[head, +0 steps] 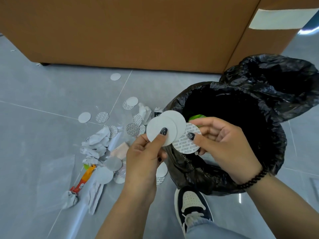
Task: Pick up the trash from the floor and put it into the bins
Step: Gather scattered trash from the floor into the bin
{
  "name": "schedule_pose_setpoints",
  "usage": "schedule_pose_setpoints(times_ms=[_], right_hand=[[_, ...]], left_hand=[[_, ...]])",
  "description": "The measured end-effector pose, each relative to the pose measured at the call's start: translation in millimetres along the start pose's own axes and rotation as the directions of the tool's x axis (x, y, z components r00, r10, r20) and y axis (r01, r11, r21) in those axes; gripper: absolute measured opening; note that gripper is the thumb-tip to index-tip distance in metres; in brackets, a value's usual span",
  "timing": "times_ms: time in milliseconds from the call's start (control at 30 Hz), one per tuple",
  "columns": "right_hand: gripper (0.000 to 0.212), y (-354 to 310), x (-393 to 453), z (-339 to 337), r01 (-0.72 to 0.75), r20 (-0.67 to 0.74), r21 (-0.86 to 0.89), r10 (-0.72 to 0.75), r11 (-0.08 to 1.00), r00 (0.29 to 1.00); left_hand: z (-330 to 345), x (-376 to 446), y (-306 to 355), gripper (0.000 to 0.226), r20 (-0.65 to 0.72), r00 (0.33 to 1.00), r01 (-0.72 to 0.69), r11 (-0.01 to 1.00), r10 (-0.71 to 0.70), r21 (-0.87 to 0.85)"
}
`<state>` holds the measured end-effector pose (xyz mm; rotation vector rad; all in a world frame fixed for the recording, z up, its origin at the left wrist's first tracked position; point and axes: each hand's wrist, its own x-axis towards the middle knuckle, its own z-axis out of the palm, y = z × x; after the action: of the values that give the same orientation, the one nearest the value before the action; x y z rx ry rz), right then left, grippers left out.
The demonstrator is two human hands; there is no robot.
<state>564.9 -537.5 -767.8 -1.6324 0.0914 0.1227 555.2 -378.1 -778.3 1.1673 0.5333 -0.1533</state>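
Note:
My left hand [145,156] pinches two overlapping plain white round discs [165,126] between thumb and fingers. My right hand [224,144] pinches a printed round disc [185,144] that overlaps them, right at the near rim of the bin. The bin [269,152] is lined with a black plastic bag and stands open; a bit of green trash [196,117] shows inside it. More trash lies on the grey floor to the left: several round discs [101,117], crumpled paper [96,145] and an orange wrapper [85,178].
A large brown cardboard box [138,31] stands along the back. A second black bag [276,80] sits behind the bin. My shoe [191,207] is planted in front of the bin. A clear plastic sheet [57,169] lies at the left.

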Motion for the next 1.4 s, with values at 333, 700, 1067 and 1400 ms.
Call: schedule_pose_setpoints(times_ms=[333, 700, 1067, 1400], right_hand=[[0.018, -1, 9, -6, 0.002, -0.242, -0.01, -0.004, 1.0, 0.97], [0.018, 30, 15, -30, -0.053, -0.21, -0.758, -0.167, 0.651, 0.963], [0.022, -4, 6, -2, -0.03, 0.01, 0.007, 0.03, 1.0, 0.999], [0.014, 24, 18, -36, -0.172, -0.264, -0.549, 0.026, 0.818, 0.964]], left_hand=[[-9, 5, 1, 0.009, 0.004, 1.0, -0.019, 0.979, 0.019, 0.202], [-13, 8, 2, 0.016, 0.001, 0.998, 0.06, 0.988, -0.061, 0.143], [-6, -1, 9, 0.013, 0.292, 0.955, -0.133, 0.947, 0.044, 0.291], [-34, 26, -7, 0.011, -0.054, 0.995, 0.084, 0.994, -0.08, 0.076]])
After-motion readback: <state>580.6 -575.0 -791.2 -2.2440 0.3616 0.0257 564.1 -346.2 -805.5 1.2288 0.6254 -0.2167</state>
